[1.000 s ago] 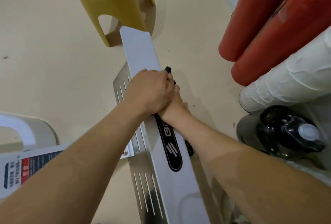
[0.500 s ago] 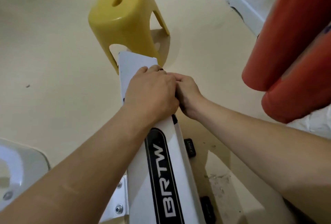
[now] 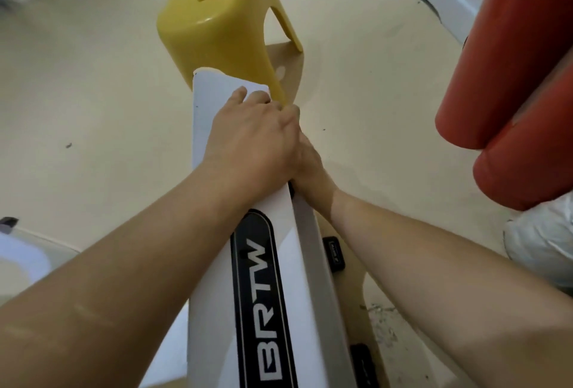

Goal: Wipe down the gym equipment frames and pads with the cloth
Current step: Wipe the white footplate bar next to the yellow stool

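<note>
While both your hands crowd the far end of the white frame (image 3: 217, 89), the cloth is out of sight.
Your left hand (image 3: 257, 142) lies palm-down across the frame's top, fingers bent towards its right edge. Your right hand (image 3: 310, 167) tucks against the frame's right side, mostly covered by the left. I cannot tell whether either one grasps the cloth or only presses. Push past the frame's end and your hands may slip off and knock the yellow stool (image 3: 217, 24) standing just beyond it. With the hands stacked, a bunched cloth could also skip the side face. The red pads (image 3: 511, 77) at right are cut off at the edge of view.
</note>
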`<state>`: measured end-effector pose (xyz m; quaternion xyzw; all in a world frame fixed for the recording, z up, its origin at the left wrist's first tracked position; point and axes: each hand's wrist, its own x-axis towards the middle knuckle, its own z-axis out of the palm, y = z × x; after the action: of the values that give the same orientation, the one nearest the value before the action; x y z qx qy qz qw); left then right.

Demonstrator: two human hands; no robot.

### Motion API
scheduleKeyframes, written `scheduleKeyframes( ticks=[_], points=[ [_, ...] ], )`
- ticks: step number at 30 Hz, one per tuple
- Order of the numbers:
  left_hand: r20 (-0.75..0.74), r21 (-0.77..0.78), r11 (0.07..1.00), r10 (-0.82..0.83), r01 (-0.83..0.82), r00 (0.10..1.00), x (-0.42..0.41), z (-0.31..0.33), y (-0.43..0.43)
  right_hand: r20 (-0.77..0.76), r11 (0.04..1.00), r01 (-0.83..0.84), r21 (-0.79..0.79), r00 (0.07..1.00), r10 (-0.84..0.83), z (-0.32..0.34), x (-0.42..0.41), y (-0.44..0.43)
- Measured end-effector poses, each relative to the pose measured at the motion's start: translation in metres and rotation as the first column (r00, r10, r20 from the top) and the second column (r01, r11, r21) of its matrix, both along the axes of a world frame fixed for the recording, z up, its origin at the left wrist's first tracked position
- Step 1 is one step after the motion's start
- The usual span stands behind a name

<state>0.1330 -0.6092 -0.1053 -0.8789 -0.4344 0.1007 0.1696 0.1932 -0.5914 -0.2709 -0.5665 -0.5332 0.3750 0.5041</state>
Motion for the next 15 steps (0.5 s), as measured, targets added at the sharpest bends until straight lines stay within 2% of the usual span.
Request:
scheduleKeyframes(
  ticks=[2, 3, 4, 6, 8, 12, 13, 15],
  points=[
    [-0.060, -0.030, 0.999, 0.037, -0.039, 0.998, 0.000, -0.003, 0.002, 0.110, 0.993, 0.003, -0.120, 0.994, 0.010, -0.030, -0.001, -0.019],
    [-0.082, -0.029, 0.999, 0.037, -0.039, 0.996, -0.001, -0.003, 0.002, 0.121, 0.975, -0.013, -0.224, 0.992, 0.041, -0.047, 0.000, -0.037],
    [-0.101, -0.030, 0.999, 0.039, -0.042, 0.994, -0.003, -0.004, 0.002, 0.097, 0.966, -0.003, -0.258, 0.995, 0.029, -0.055, 0.000, -0.059],
    [-0.132, -0.045, 0.998, 0.038, -0.044, 0.991, -0.001, -0.002, 0.001, 0.028, 0.964, 0.025, -0.265, 0.999, -0.018, -0.065, -0.005, -0.091],
    [-0.159, -0.051, 0.998, 0.033, -0.041, 0.987, -0.001, -0.003, 0.001, -0.026, 0.965, 0.051, -0.256, 0.998, -0.059, -0.047, -0.007, -0.084],
    [-0.182, -0.039, 0.999, 0.020, -0.028, 0.983, -0.001, -0.003, 0.001, -0.264, 0.971, 0.001, -0.239, 0.962, -0.066, -0.016, -0.007, 0.019],
    [-0.188, -0.020, 1.000, 0.002, -0.005, 0.982, -0.001, -0.003, 0.001, -0.277, 0.966, 0.008, -0.257, 0.957, -0.081, -0.018, -0.006, 0.035],
    [-0.176, -0.018, 0.999, 0.035, -0.039, 0.984, 0.000, -0.003, 0.004, -0.234, 0.977, -0.061, -0.206, 0.972, 0.011, -0.016, -0.004, 0.014]
  ],
)
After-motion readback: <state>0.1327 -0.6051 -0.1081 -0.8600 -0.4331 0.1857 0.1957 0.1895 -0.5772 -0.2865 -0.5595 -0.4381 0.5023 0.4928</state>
